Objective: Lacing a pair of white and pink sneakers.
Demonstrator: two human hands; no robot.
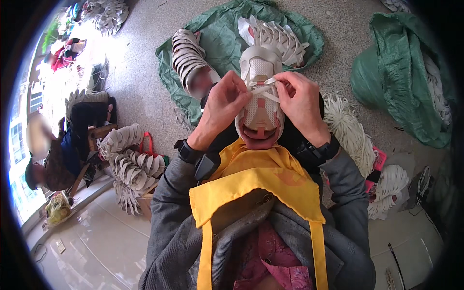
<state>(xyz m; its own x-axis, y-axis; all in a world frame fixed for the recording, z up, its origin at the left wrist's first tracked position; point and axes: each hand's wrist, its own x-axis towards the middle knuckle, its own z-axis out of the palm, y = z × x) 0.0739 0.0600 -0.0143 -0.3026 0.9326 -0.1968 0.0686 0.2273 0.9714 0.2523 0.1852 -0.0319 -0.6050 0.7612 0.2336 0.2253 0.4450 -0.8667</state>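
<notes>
A white sneaker upper (245, 117) with pink trim lies in front of me, its toe pointing away and its collar over the yellow apron (256, 175) on my lap. White shoelaces (263, 89) cross over its tongue. My left hand (226, 104) is closed at the left edge of the lacing, thumb and finger pinched on the lace. On the opposite edge, my right hand (300, 99) pinches the lace near an upper eyelet between thumb and fingers. The lace ends are hidden by my fingers.
Beyond the shoe, a green woven sheet (220, 41) bears stacked shoe uppers (282, 41). A bundle of white laces (345, 123) lies right, before a green sack (403, 87). More stacked uppers (128, 154) stand left, near another person (60, 157).
</notes>
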